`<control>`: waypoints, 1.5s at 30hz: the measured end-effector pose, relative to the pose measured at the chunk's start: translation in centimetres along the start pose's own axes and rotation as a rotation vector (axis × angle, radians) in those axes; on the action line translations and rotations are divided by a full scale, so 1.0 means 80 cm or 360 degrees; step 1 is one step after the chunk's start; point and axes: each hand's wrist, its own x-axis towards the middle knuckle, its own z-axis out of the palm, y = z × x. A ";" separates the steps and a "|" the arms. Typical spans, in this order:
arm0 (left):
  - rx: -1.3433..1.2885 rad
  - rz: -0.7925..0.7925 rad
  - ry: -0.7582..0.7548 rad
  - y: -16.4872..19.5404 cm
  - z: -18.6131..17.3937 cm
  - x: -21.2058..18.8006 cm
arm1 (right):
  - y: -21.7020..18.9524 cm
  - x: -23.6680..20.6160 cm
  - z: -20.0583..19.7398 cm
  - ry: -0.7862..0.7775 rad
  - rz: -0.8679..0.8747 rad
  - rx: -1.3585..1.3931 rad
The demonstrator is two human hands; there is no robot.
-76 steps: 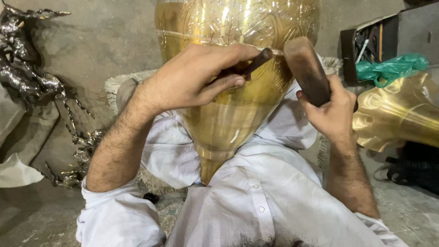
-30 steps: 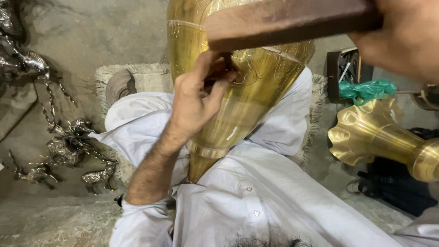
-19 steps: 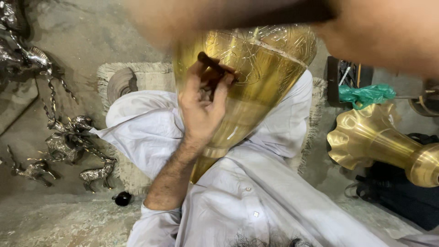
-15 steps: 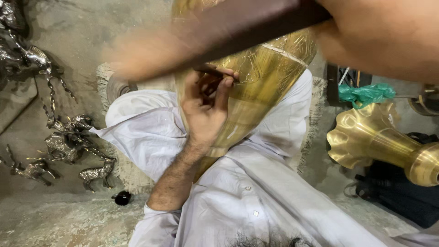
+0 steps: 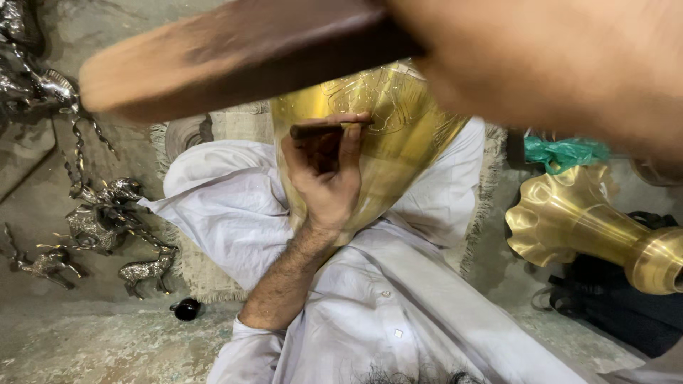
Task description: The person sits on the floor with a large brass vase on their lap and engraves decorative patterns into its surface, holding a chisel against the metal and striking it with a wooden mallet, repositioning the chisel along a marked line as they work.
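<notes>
My left hand (image 5: pixel 329 186) keeps its grip clamped on a thin dark chisel (image 5: pixel 318 130), tip laid against the engraved brass vessel (image 5: pixel 398 135) resting in my lap just behind that grip. My right hand (image 5: pixel 569 64), blurred and close to the camera, is clamped on a wooden mallet (image 5: pixel 235 53) raised above the chisel. Right of my grips lies a fluted brass piece (image 5: pixel 569 220); left, small metal animal figures (image 5: pixel 107 220) stand on the floor.

Metal animal figures (image 5: pixel 107 220) crowd floor left; fluted brass vase (image 5: pixel 583 224) blocks right. Bare floor (image 5: pixel 92 341) near left free.
</notes>
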 end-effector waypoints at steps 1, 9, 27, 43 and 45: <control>0.0054 0.0007 0.0005 -0.001 0.000 -0.001 | -0.007 0.002 -0.004 0.0008 -0.0044 -0.0011; 0.0018 -0.0119 -0.0138 0.003 -0.010 0.009 | -0.015 0.002 -0.021 0.0147 -0.0224 -0.0190; 0.0710 0.0178 -0.1296 0.034 -0.041 0.120 | 0.089 -0.119 0.126 0.0440 0.0133 0.0771; 0.0808 0.0380 -0.2374 0.064 0.011 0.205 | -0.014 -0.207 0.260 0.1244 0.0994 0.1195; 0.0815 0.0421 -0.2446 0.065 0.016 0.206 | -0.027 -0.207 0.269 0.1418 0.0943 0.1344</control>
